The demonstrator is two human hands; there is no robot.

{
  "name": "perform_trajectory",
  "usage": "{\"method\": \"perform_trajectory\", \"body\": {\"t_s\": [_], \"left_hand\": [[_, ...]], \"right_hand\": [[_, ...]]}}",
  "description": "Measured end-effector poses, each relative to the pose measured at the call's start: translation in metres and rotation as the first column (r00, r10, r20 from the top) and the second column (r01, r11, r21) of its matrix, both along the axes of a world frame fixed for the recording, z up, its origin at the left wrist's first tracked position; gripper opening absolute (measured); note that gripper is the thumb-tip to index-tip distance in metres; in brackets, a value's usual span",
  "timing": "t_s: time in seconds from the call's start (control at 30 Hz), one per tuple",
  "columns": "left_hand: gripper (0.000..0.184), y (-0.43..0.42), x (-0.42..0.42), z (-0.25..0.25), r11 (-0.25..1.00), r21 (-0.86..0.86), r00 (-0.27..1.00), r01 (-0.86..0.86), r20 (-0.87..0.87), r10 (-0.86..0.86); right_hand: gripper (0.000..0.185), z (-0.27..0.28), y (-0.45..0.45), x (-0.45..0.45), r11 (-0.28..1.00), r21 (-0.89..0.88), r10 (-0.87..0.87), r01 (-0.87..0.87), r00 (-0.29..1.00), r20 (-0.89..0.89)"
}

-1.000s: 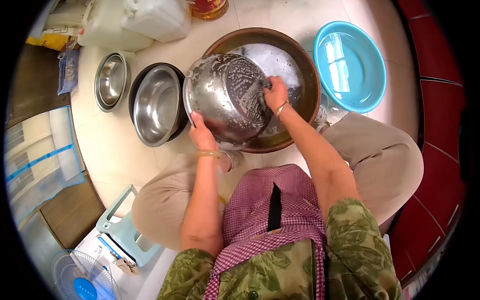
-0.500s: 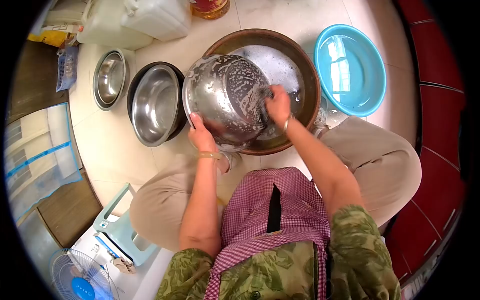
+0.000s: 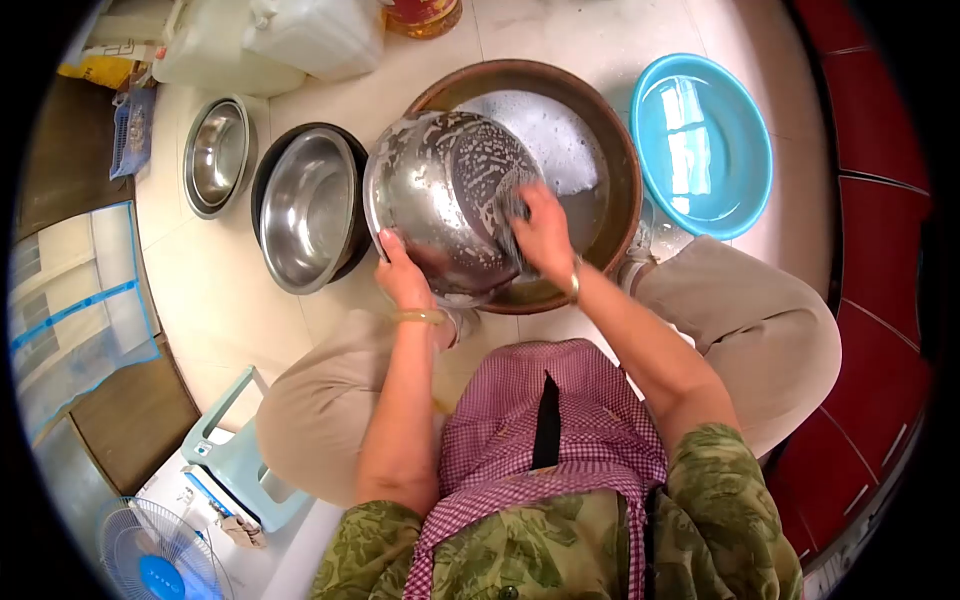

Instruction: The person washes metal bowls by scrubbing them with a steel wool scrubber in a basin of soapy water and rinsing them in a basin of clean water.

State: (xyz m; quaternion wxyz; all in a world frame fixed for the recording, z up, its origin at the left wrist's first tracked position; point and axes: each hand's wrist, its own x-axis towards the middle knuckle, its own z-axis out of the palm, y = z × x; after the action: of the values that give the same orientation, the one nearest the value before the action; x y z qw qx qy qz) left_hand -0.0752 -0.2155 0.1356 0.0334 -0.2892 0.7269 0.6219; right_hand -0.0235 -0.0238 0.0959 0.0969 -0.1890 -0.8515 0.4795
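Note:
A steel basin [image 3: 425, 205], tilted with its soap-streaked underside up, leans over a large brown-rimmed tub [image 3: 622, 150] that holds sudsy water [image 3: 562, 140]. My left hand [image 3: 405, 280] grips the basin's rim at the near left, thumb on the outside. Pressed against the basin's foamy base is a grey scouring pad [image 3: 510, 212], which my right hand [image 3: 543, 238] holds with curled fingers. Part of the pad is hidden under those fingers.
A blue plastic basin [image 3: 655, 110] of water stands to the right. On the left are a steel basin [image 3: 305, 215] in a dark one and smaller nested bowls [image 3: 215, 160]. White jugs [image 3: 320, 40] and an oil bottle [image 3: 425, 15] stand behind; a fan [image 3: 160, 560] is lower left.
My right hand has moved slightly left and nearer to me across the basin's underside, with the scouring pad now showing more. The left hand keeps its hold on the rim.

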Motion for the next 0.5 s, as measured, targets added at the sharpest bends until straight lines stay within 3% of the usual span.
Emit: {"method": "perform_trajectory", "body": {"t_s": [0.1,0.2,0.27,0.33,0.4,0.43,0.5], "left_hand": [[0.057,-0.002,0.002,0.002,0.999,-0.037,0.999,0.038,0.016,-0.038],[0.057,-0.002,0.004,-0.004,0.999,-0.051,1.0,0.011,-0.019,-0.012],[0.056,0.003,-0.001,-0.001,0.994,-0.103,0.999,0.031,-0.019,-0.033],[0.056,-0.004,-0.003,-0.002,0.969,-0.209,0.991,0.132,0.009,-0.133],[0.054,-0.003,0.0,-0.005,0.976,-0.18,0.991,0.123,-0.03,-0.13],[0.053,-0.006,0.001,-0.012,0.982,-0.157,0.993,0.101,-0.039,-0.108],[0.051,-0.005,0.006,-0.006,0.997,-0.078,0.999,0.019,-0.033,-0.022]], "right_hand": [[0.031,-0.035,0.023,-0.05,0.992,0.053,-0.12,0.116,0.99,0.072],[0.03,-0.048,0.018,-0.02,0.966,0.226,-0.181,0.129,0.957,0.226],[0.031,-0.014,0.001,0.009,0.997,0.022,-0.072,0.07,0.991,0.115],[0.031,0.048,-0.026,-0.008,0.996,-0.034,0.065,-0.077,0.963,-0.263],[0.033,0.091,-0.031,-0.046,0.943,0.179,0.326,-0.28,0.884,-0.336],[0.033,0.08,-0.029,-0.068,0.951,0.228,0.284,-0.209,0.881,-0.377],[0.03,0.01,-0.012,-0.12,1.0,0.004,-0.009,0.009,0.989,-0.147]]}}
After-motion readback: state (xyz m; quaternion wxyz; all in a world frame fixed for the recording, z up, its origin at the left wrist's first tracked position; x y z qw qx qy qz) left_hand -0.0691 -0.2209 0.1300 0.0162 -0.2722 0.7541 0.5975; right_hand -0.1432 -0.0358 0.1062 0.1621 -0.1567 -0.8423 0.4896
